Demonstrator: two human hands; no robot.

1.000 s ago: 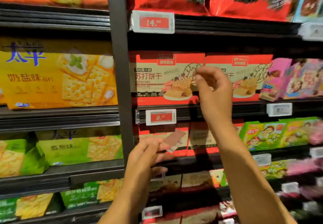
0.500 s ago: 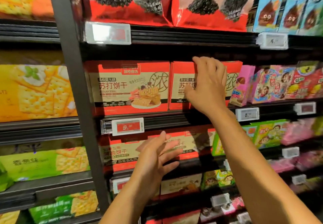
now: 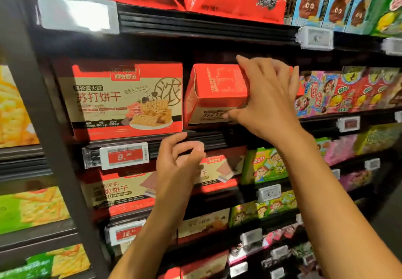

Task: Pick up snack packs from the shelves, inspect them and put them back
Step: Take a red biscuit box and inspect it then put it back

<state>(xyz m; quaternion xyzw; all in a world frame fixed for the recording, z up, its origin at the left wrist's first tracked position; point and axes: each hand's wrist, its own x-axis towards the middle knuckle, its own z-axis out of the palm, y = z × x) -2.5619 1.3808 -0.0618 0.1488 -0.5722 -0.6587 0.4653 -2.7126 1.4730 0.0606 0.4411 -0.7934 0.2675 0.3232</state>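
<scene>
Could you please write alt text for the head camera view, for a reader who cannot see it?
The right hand grips a red cracker box, tipped forward on a store shelf. The left hand hovers below, fingers curled, holding nothing.

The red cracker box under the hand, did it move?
Yes. The red cardboard cracker box has tipped forward off the shelf, unlike its upright neighbour box.

Dim, motion blur, wide-angle edges, tag glare
</scene>
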